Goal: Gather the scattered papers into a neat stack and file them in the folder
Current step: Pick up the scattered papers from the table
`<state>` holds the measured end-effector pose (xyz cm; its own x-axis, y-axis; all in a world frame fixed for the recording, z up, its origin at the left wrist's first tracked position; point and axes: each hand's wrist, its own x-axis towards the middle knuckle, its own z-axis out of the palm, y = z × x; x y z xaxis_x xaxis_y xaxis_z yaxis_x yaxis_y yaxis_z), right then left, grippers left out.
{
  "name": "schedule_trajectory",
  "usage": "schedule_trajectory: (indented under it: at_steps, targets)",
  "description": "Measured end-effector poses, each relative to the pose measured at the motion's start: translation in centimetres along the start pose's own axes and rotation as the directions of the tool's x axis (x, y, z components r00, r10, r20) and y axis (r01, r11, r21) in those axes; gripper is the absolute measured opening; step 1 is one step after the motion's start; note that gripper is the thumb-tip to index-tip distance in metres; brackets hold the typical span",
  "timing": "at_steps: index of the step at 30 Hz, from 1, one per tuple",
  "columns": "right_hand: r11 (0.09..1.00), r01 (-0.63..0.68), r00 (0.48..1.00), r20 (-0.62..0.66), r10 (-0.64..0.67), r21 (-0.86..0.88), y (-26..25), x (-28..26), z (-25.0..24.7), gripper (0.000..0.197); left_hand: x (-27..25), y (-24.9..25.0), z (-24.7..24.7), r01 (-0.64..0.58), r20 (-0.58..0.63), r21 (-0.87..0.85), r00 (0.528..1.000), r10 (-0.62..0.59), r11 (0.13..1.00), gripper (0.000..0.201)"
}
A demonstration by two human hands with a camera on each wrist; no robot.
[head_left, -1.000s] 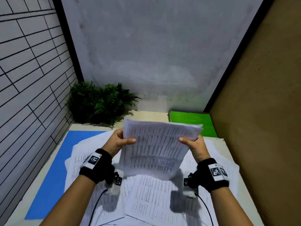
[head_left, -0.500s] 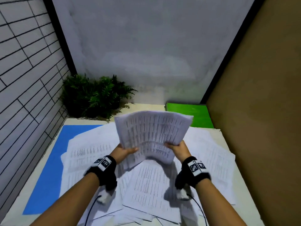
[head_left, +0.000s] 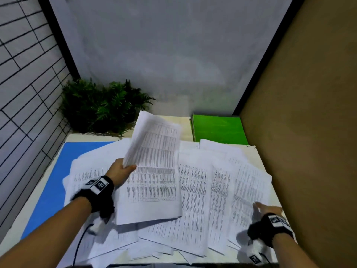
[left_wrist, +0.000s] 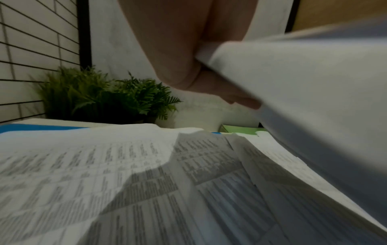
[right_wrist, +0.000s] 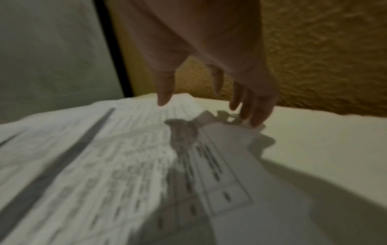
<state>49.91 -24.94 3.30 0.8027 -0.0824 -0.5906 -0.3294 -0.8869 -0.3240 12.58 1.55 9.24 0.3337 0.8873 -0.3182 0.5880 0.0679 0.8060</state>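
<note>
Left hand [head_left: 120, 172] grips a sheaf [head_left: 154, 171]; right hand [head_left: 267, 207] spread over scattered papers [head_left: 222, 190], green folder [head_left: 218, 129] behind.

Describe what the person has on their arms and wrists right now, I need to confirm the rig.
Both forearms are bare, with no sleeves. Each wrist carries a black band topped by white tags printed with black square markers. A small white camera unit hangs under each wrist, and a thin black cable trails back from the left one.

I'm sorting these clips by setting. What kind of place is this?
Probably a staged desk booth: printed papers spread over a table, a green folder, a potted fern, plain panel walls close around.
</note>
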Motion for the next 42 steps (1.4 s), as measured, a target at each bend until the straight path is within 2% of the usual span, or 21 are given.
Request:
schedule_trajectory:
  at_steps: [1,3,7,9,12,16,19,23,26,30,33,34,36,38,39,40,42]
  targets:
    - [1.0,-0.012,0.999,0.034,0.012,-0.003,0.7,0.3,0.1,0.094,0.0,-0.3,-0.2,0.014,-0.008,0.003,1.0,-0.013,1.0,0.014]
    - [0.999,0.05,0.992,0.113,-0.052,0.015,0.6,-0.5,0.6,0.081,0.1,-0.7,-0.3,0.03,-0.009,-0.014,1.0,-0.03,0.999,0.018]
    - [0.975,0.224,0.967,0.123,-0.223,0.006,-0.8,-2.1,2.0,0.052,-0.3,-0.4,0.3,0.042,0.013,-0.032,0.999,-0.041,0.999,0.02]
    - [0.966,0.25,0.964,0.106,-0.243,-0.059,-1.3,-2.5,2.3,0.058,-0.7,0.0,0.7,0.029,0.019,-0.041,0.999,-0.029,0.999,0.021]
    - [0.975,0.222,0.971,0.095,-0.221,-0.001,-1.9,-2.4,2.5,0.077,-1.2,0.3,1.2,0.017,0.021,-0.051,1.0,-0.016,0.999,0.03]
    - [0.972,0.226,0.942,0.241,-0.233,0.055,-2.5,-2.3,2.7,0.073,-1.6,0.0,1.4,0.056,0.026,-0.066,0.998,-0.054,0.996,0.028]
    - [0.95,0.312,0.921,0.241,-0.307,0.018,-3.5,-2.9,2.1,0.061,-1.9,-0.1,1.3,0.072,0.022,-0.084,0.997,-0.071,0.994,0.02]
    - [0.857,0.513,0.85,0.162,-0.501,-0.041,-5.1,-3.4,-1.0,0.03,-2.3,-0.3,0.8,0.083,-0.005,-0.079,0.996,-0.084,0.993,0.026]
    - [0.74,0.659,0.753,0.125,-0.647,-0.138,-5.7,-4.6,-3.3,0.02,-2.2,-1.0,0.9,0.106,-0.04,-0.096,0.993,-0.111,0.99,0.044]
    - [0.623,0.739,0.648,0.018,-0.761,-0.257,-7.0,-6.6,-6.2,0.023,-1.8,-1.9,1.5,0.097,-0.04,-0.132,0.994,-0.103,0.986,0.043]
    - [0.637,0.72,0.629,-0.129,-0.766,-0.275,-7.9,-8.1,-9.4,0.025,-1.0,-2.9,1.9,0.102,-0.029,-0.145,0.994,-0.107,0.984,0.043]
    - [0.651,0.712,0.62,-0.2,-0.759,-0.262,-8.1,-8.6,-10.8,0.025,-1.0,-2.7,2.0,0.1,-0.023,-0.16,0.994,-0.105,0.982,0.042]
    - [0.637,0.751,0.568,-0.324,-0.757,-0.172,-8.3,-9.5,-14.2,0.026,-1.5,-1.7,2.0,0.083,-0.027,-0.192,0.996,-0.09,0.978,0.039]
    - [0.565,0.821,0.496,-0.387,-0.777,-0.082,-8.3,-10.2,-17.5,0.025,-1.8,-0.5,2.1,0.067,-0.037,-0.221,0.996,-0.077,0.973,0.034]
    - [0.532,0.846,0.477,-0.4,-0.783,-0.033,-8.1,-10.6,-18.6,0.022,-2.0,0.2,2.2,0.062,-0.039,-0.24,0.996,-0.074,0.969,0.029]
    - [0.502,0.865,0.465,-0.412,-0.784,0.021,-8.0,-11.0,-19.0,0.018,-2.0,0.8,2.3,0.059,-0.046,-0.264,0.996,-0.074,0.963,0.025]
    - [0.418,0.871,0.49,-0.406,-0.771,0.258,-8.1,-11.8,-18.2,0.014,-1.9,2.1,2.7,0.044,-0.026,-0.33,0.998,-0.056,0.943,0.03]
